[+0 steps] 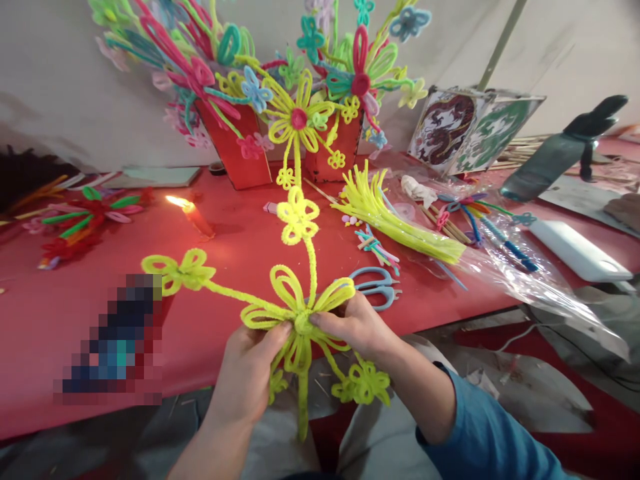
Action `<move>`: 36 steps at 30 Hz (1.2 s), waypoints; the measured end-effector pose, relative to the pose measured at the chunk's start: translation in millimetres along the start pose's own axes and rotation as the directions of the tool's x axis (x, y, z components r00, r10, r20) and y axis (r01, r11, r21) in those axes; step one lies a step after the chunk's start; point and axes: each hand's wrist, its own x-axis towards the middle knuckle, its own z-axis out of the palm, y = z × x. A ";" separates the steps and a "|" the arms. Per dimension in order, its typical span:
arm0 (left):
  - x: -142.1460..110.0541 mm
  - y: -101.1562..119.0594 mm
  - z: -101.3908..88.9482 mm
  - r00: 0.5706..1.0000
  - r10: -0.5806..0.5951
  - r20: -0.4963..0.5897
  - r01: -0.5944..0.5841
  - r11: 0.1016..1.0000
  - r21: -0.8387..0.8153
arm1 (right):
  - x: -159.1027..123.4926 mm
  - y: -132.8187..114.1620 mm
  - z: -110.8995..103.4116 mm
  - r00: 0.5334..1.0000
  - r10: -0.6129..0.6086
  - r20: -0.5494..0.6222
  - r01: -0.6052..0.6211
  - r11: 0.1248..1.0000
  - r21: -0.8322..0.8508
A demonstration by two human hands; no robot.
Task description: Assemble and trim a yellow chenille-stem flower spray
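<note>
Both my hands are closed on a yellow-green pipe-cleaner flower [303, 323] held over the front edge of the table. My left hand [245, 367] pinches it at the centre from the left, thumb on top. From the right, my right hand [363, 327] grips it, its thumb pressed beside the round centre. Looped petals fan out around that centre, and a thick stem points down. Smaller yellow flowers on thin stalks reach up, left and lower right. Behind it, a finished yellow flower with a red centre [299, 119] stands in front of the red vases.
On the red table [240, 233] a lit candle [197, 217] leans at left. Blue-handled scissors [376, 288] lie just beyond my right hand. Further right are a bundle of yellow pipe cleaners [400, 220], a bottle [543, 163] and a white device [580, 250]. Another person's hand [625, 210] shows at far right.
</note>
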 end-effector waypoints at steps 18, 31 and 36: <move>-1.5 0.5 -4.7 0.995 -0.096 0.037 0.096 0.995 0.005 | -0.8 -4.7 -0.2 1.000 0.025 -0.010 -0.024 0.998 0.058; -1.5 -0.1 2.2 0.998 -0.052 0.044 0.053 0.998 -0.032 | -0.7 -1.1 0.2 1.000 -0.027 -0.001 0.027 0.999 -0.018; -2.3 2.2 5.1 0.998 -0.054 0.026 0.055 0.998 -0.034 | -1.3 1.8 2.5 0.998 -0.054 -0.018 0.052 0.996 -0.067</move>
